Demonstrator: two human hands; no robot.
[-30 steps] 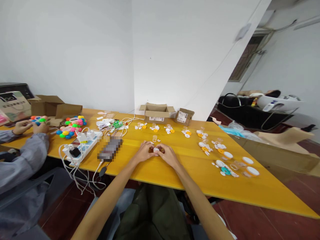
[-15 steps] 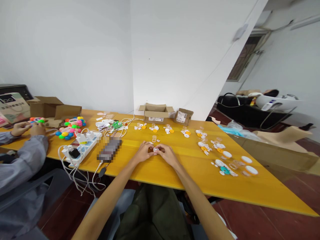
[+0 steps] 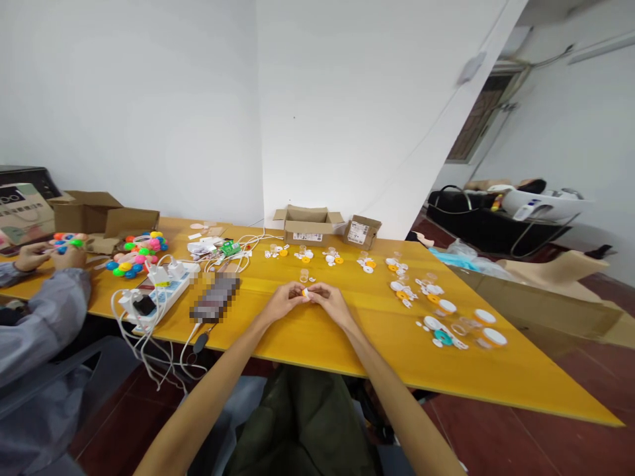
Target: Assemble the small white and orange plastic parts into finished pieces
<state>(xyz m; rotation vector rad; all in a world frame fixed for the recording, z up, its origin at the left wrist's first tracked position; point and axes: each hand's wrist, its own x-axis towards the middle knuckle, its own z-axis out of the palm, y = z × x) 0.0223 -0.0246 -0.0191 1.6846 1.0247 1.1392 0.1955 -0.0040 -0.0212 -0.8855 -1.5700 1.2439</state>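
Left hand (image 3: 282, 302) and right hand (image 3: 332, 303) cover much of the small part (image 3: 305, 292) with their fingers, so its full shape is hard to make out. Both are closed upon it, between their fingertips, above the tabletop (image 3: 297, 337), near a clear cup (image 3: 304, 276). What shows is orange and white.

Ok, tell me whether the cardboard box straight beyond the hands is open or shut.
The cardboard box is open: its side flaps spread outward and its inner wall shows.
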